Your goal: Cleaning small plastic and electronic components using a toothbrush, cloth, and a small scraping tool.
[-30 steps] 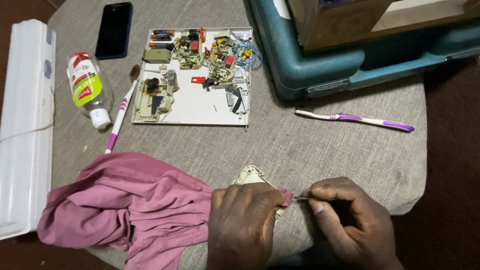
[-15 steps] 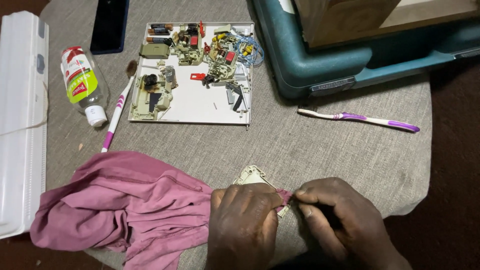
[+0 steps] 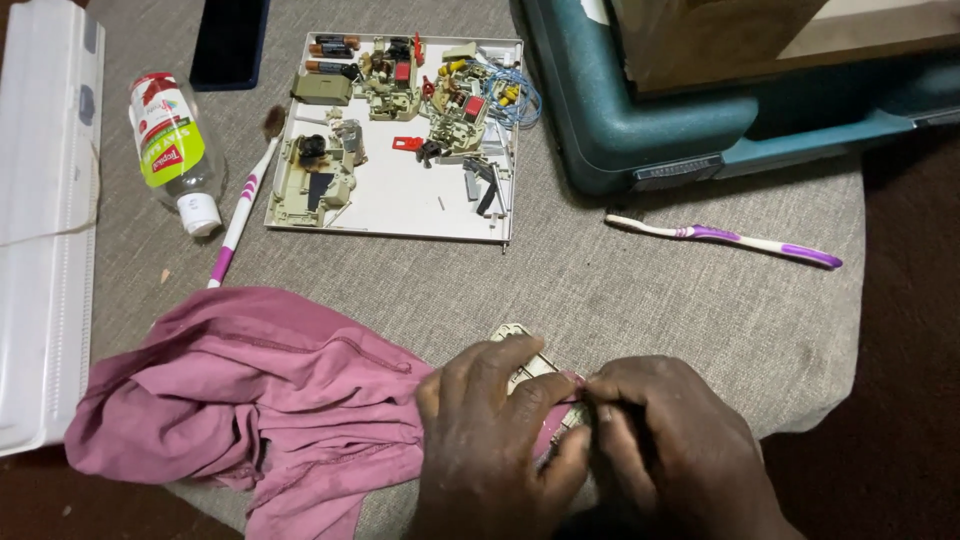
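Here, my left hand [image 3: 495,450] pins the small pale part [image 3: 525,365] and the pink cloth [image 3: 260,400] to the table [image 3: 620,300], fingers pressed down together. My right hand [image 3: 670,450], nearer, pinches at its three-o'clock edge; the part runs eleven to five.

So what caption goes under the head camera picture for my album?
Two hands, left hand and right hand, press a small pale part into a pink cloth on a grey mat.

Two bare hands [image 3: 490,450], no sleeves, no rings.
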